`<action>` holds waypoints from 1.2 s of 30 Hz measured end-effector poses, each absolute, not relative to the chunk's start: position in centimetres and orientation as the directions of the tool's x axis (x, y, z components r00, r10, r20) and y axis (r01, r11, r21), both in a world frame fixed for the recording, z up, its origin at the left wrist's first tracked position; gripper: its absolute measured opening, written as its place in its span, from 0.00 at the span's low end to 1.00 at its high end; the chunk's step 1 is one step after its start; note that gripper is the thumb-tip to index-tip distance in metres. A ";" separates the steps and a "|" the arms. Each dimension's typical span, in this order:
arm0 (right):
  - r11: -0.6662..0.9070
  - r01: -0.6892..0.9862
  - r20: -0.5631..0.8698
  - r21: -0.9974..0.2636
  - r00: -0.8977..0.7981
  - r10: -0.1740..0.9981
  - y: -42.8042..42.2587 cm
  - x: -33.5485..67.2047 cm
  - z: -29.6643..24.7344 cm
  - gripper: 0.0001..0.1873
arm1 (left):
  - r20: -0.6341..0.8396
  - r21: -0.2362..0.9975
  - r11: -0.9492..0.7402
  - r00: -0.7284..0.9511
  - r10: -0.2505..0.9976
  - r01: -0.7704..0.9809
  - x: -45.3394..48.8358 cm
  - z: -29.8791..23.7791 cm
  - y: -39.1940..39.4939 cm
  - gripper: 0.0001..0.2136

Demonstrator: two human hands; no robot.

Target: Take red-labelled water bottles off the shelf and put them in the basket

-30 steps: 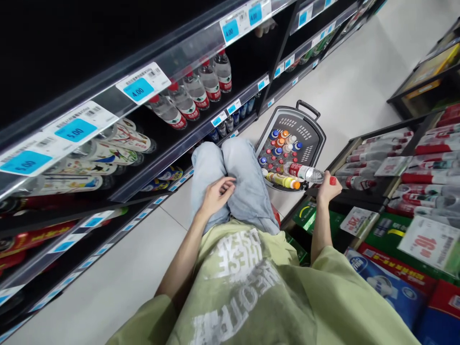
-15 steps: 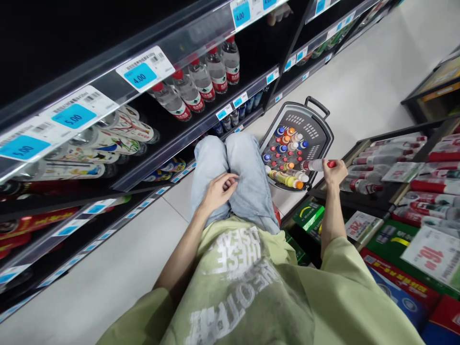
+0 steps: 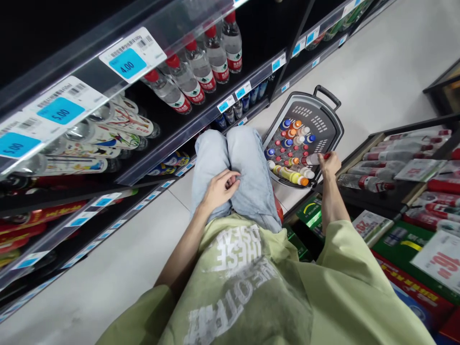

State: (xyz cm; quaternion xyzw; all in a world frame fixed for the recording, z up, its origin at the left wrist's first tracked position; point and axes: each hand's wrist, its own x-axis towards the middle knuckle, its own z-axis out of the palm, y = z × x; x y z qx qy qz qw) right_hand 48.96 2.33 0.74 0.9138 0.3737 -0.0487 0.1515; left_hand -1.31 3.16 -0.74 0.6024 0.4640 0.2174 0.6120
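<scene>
My right hand [image 3: 328, 164] grips the red-capped end of a clear water bottle [image 3: 313, 158] and holds it over the near edge of a dark shopping basket [image 3: 316, 115] on the floor. The basket holds several upright bottles with red, blue and orange caps, and a yellow bottle [image 3: 290, 175] lies on its side at the near edge. My left hand [image 3: 220, 189] rests on my knees in light jeans [image 3: 247, 167], its fingers loosely curled with nothing in them.
Black shelves on the left carry red-capped water bottles [image 3: 201, 72] and blue price tags [image 3: 127, 62]. A low display on the right holds bottles lying flat [image 3: 391, 155] and printed sale cards. Pale floor tiles run between them.
My right hand has carried the water bottle leftward from the right display to the basket's near edge. The view has shifted slightly. My left hand has stayed on my knees.
</scene>
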 end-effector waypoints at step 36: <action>-0.402 0.871 -0.374 0.283 0.486 0.790 5.0 48.4 1.5 0.31 | -0.285 0.943 0.143 0.505 0.814 0.302 0.6 -1.7 4.0 0.06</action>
